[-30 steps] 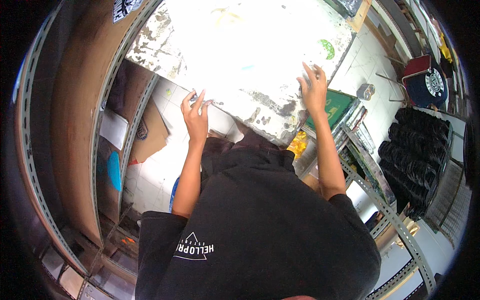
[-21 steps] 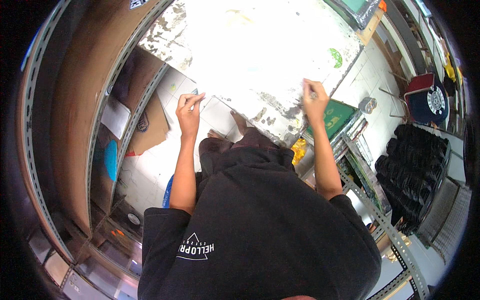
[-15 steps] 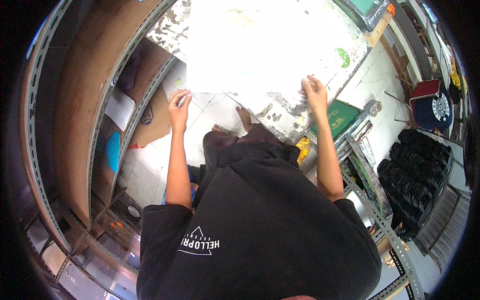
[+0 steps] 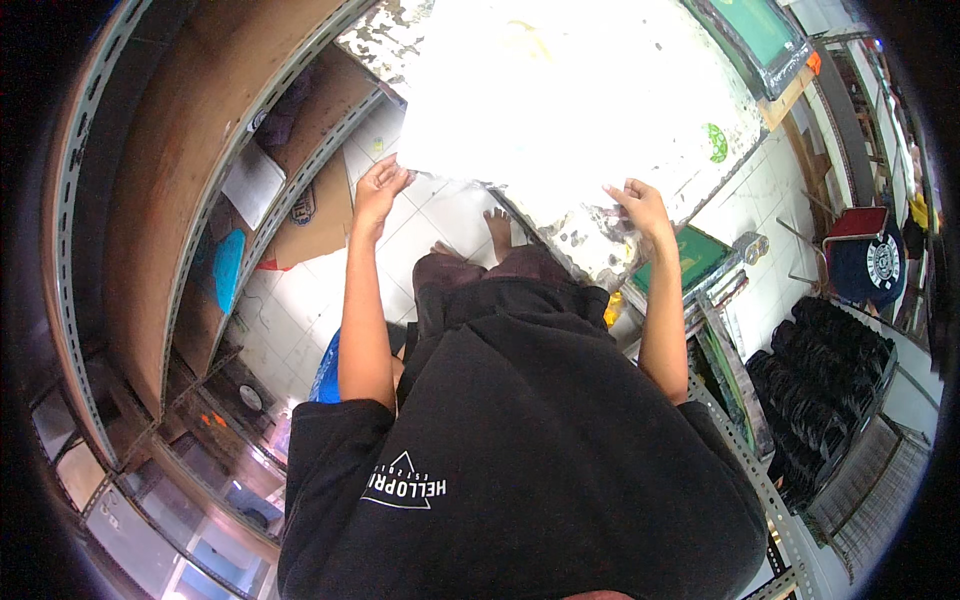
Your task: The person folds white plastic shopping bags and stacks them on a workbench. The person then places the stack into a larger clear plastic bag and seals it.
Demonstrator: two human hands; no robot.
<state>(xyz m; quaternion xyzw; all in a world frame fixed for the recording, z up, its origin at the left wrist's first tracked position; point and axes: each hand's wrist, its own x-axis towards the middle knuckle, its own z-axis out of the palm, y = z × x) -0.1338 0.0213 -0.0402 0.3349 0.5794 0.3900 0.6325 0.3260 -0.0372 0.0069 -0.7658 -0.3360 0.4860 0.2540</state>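
Note:
A large white sheet [image 4: 520, 110], thin and washed out by glare, stretches ahead of me over a paint-spattered table [image 4: 580, 235]. My left hand [image 4: 378, 198] pinches its near left corner between thumb and fingers. That corner hangs past the table's edge, above the floor. My right hand [image 4: 644, 208] is closed at the sheet's near right side, thumb and forefinger together, over the table's worn near corner. Glare hides exactly where the sheet ends there. A green round mark [image 4: 716, 143] shows to the right of the sheet.
Tall metal-framed shelves [image 4: 215, 170] rise on the left. Framed green screens [image 4: 755, 45] lie at the table's far right, and another green screen [image 4: 690, 262] is low beside my right forearm. Black bundled items [image 4: 815, 390] and a red-seated chair [image 4: 855, 225] stand right.
The view has shifted, and table and sheet appear farther right. My left hand has risen slightly with the sheet's corner. My right hand remains at the sheet's near right side.

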